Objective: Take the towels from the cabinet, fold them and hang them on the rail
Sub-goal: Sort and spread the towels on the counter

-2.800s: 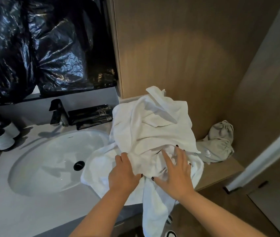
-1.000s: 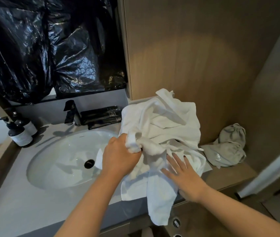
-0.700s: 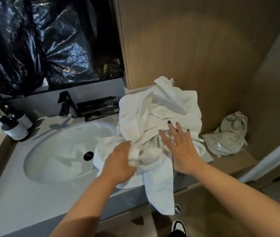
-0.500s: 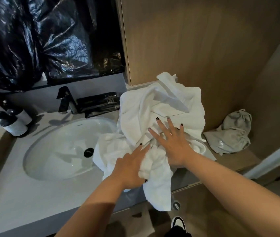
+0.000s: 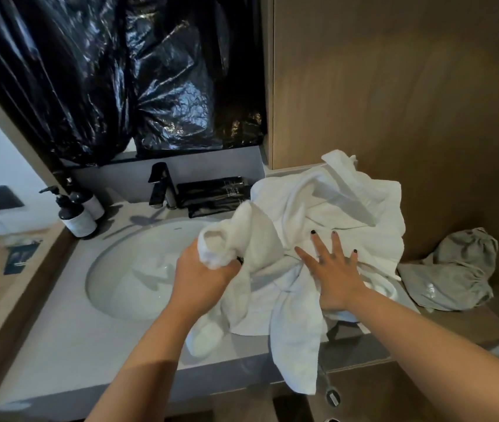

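Observation:
A heap of crumpled white towels [image 5: 333,208] lies on the grey counter [image 5: 68,354] to the right of the sink, with one end hanging over the front edge. My left hand [image 5: 202,275] grips a bunched fold of a white towel and holds it up above the sink's right rim. My right hand [image 5: 333,269] lies flat with fingers spread on the middle of the heap, pressing it down. No rail shows in this view.
A white oval sink [image 5: 138,269] with a black tap [image 5: 160,184] sits left of the towels. Two pump bottles [image 5: 77,214] stand at the back left. A grey drawstring bag [image 5: 455,269] lies on the wooden ledge at right. Black plastic [image 5: 120,71] covers the mirror.
My left hand went from lying open on the towels to gripping a fold and lifting it up and to the left. My right hand stays flat on the heap.

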`<state>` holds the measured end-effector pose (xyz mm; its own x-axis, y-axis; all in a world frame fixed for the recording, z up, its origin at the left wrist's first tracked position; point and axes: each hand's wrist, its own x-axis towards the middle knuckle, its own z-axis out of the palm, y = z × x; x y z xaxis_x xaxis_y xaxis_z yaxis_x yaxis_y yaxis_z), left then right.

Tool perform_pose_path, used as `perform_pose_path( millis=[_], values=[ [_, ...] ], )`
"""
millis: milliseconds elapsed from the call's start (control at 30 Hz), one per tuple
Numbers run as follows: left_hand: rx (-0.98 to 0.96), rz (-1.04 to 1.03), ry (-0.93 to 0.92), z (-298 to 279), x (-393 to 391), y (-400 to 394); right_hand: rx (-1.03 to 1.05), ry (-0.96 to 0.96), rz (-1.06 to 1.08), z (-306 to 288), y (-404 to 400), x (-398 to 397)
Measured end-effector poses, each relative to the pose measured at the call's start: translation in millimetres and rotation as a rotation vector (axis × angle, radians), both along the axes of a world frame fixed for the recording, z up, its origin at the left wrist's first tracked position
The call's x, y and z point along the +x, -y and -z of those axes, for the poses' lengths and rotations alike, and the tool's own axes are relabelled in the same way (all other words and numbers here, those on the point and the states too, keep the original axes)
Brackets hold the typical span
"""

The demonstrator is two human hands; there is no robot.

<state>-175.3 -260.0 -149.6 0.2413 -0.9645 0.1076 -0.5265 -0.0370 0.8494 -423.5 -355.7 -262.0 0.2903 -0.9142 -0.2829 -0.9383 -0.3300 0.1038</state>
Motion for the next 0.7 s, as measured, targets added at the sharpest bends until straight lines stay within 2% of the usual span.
perform_pose_path(
  millis=[167, 367, 700],
  values=[
    [-0.087, 0.027, 0.039, -40, 5, -18, 0.029, -0.035, 0.059, -2, 2, 14],
    [-0.232, -0.042, -0.057, -71, 23, -39, 0.001, -0.025, 0.093, -10, -7, 17],
    [-0.349, -0.093, -0.174, -99, 23, -61, 0.001, 0.046, 0.109, -14, -17, 17]
  ],
)
